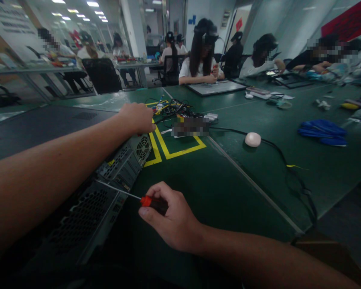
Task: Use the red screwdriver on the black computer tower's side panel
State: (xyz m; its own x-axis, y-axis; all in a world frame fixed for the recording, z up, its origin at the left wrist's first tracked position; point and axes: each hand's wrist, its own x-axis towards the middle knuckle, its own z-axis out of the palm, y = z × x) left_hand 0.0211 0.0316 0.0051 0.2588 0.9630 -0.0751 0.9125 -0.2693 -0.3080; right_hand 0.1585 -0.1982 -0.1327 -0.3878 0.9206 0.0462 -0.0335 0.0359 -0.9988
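A dark computer case lies on its side at the left, its rear panel with vent holes and a round fan grille facing right. My left hand reaches across the top, closed over the case's far rear corner, with fingertips partly hidden. In my right hand is a screwdriver with a red and black handle, fingers wrapped round it. Its thin shaft points left, and the tip meets the rear panel near the middle. My left forearm covers part of the case.
Tangled cables lie behind yellow tape marks on the green table. A black cord runs right past a pale rounded object. Blue cloth lies farther right. Several people work across the table.
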